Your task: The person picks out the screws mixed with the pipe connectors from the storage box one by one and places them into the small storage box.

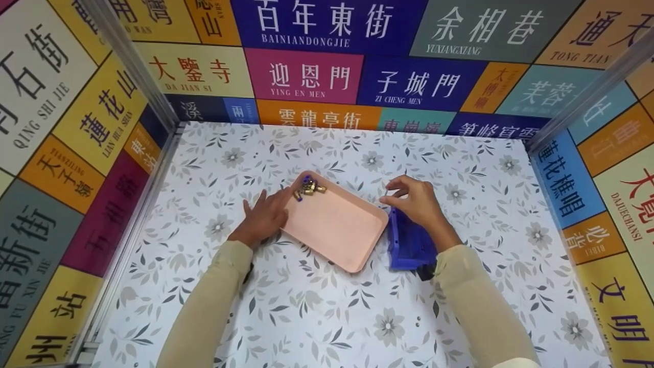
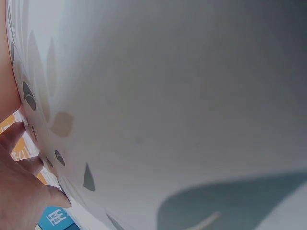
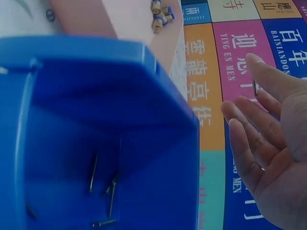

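My right hand (image 1: 416, 199) is raised over the far end of a blue plastic bin (image 1: 403, 260). Between its thumb and forefinger it pinches a small threaded screw (image 3: 255, 88), seen in the right wrist view. Several loose screws (image 3: 112, 196) lie on the bin's floor. My left hand (image 1: 265, 217) lies at the left edge of a pink tray (image 1: 332, 230), fingers relaxed and fingertips right at the rim. A small heap of brass fittings (image 1: 309, 188) with blue parts sits in the tray's far left corner.
Floral-patterned cloth (image 1: 327, 306) covers the table. Panels with street names (image 1: 306, 76) wall it in at the back and both sides. The bin stands close beside the tray's right end.
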The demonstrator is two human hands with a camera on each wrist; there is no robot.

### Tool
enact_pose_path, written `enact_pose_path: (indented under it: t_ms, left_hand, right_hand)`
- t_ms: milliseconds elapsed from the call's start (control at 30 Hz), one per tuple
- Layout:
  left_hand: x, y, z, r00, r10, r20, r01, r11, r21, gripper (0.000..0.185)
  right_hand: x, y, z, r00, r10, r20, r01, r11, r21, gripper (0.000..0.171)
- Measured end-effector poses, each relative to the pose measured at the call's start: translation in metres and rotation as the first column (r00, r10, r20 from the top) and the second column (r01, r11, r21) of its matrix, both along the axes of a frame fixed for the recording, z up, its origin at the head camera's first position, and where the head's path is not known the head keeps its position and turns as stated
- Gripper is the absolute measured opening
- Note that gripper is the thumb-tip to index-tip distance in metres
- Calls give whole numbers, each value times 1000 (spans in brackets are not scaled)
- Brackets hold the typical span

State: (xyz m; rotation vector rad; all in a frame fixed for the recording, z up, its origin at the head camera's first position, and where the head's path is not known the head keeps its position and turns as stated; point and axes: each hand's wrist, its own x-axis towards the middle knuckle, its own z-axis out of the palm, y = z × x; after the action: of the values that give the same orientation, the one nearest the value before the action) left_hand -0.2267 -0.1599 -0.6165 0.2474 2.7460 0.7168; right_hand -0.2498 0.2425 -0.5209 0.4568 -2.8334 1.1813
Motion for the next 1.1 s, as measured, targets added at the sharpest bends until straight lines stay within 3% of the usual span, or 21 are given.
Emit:
enact_pose_path:
  t_ms: [167,533,1100]
  left_hand:
    - [0,0,0,1000,-3,-6,3,1000,6,61]
    - [0,-2,-2,999,-8,-32,9,999,40,59]
    - [0,0,0,1000,0,19,0,1000,20,61]
  right_hand:
    - [5,17,-2,999,-25,-34,25,1000,-4,36]
    - [18,47,-9,998,-64,-12,64,998,3,39]
    - [31,71,-23,996,-86,-9,87,996,29,40]
